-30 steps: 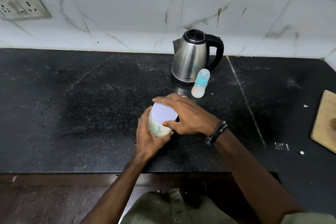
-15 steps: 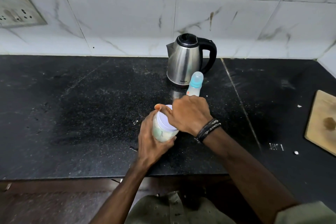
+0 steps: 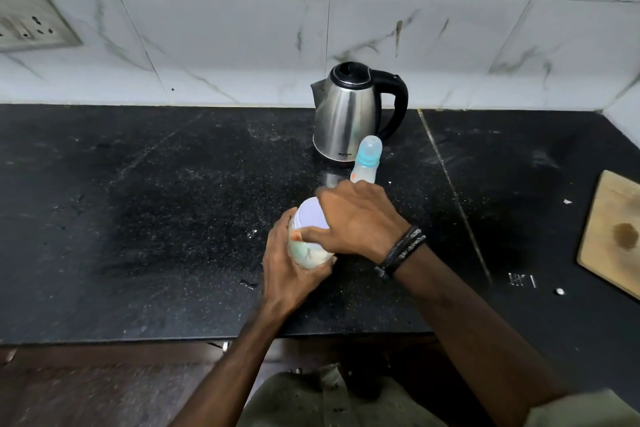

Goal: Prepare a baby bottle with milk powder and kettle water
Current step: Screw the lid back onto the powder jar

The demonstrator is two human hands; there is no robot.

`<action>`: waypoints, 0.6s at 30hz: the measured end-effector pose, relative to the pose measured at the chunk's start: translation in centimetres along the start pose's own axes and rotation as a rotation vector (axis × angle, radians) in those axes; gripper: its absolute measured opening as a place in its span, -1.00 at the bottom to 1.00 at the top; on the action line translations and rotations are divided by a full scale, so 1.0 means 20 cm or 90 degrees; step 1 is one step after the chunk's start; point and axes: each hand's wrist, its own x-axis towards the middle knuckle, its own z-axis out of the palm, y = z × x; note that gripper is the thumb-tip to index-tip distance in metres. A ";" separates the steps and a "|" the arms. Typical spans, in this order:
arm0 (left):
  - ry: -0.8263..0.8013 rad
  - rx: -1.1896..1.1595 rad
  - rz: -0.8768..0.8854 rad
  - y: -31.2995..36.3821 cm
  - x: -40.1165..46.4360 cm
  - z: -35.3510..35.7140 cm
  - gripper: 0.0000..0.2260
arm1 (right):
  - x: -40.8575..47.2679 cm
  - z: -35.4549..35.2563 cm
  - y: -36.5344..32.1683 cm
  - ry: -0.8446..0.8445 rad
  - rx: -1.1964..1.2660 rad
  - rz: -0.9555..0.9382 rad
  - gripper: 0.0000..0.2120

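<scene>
Milk powder jar [image 3: 308, 253] at frame centre, on black counter [image 3: 138, 218]. Left hand [image 3: 291, 270] wraps jar body from lower left. Right hand [image 3: 356, 222] clamps fingers over pale lid [image 3: 311, 215]. Baby bottle [image 3: 367, 159] upright just above right hand, capped. Steel kettle [image 3: 349, 114] behind bottle, near tiled wall. Wooden board [image 3: 613, 236] at right edge.

On the counter [image 3: 138, 218] before you, the milk powder jar [image 3: 308, 250] sits near the front edge, your left hand [image 3: 291, 263] wrapped around its left side and your right hand [image 3: 356, 222] over its lid. Behind them stands the baby bottle [image 3: 367, 159], the kettle [image 3: 349, 114] just behind it against the wall. A wooden board [image 3: 616, 236] lies far right.
</scene>
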 end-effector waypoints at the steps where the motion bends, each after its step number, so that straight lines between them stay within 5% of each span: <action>1: 0.004 0.005 0.011 0.00 0.00 0.01 -0.16 | 0.00 0.01 -0.01 0.037 -0.019 0.022 -0.44; 6: 0.018 -0.025 -0.004 0.00 0.01 0.01 -0.09 | -0.02 0.02 0.04 0.058 -0.004 0.091 -0.37; 8: 0.017 -0.035 -0.015 -0.01 0.01 0.01 -0.07 | -0.01 0.01 0.09 -0.018 0.039 0.018 -0.42; 11: 0.017 -0.038 -0.016 -0.01 0.01 0.02 -0.04 | 0.01 -0.03 0.09 -0.200 0.110 -0.058 -0.24; 15: 0.014 -0.032 -0.013 0.01 0.03 0.05 -0.06 | 0.01 0.02 0.06 -0.024 0.048 -0.075 -0.46; 18: 0.004 -0.023 -0.001 0.01 0.04 0.06 -0.10 | 0.02 0.06 0.03 0.113 0.024 0.021 -0.53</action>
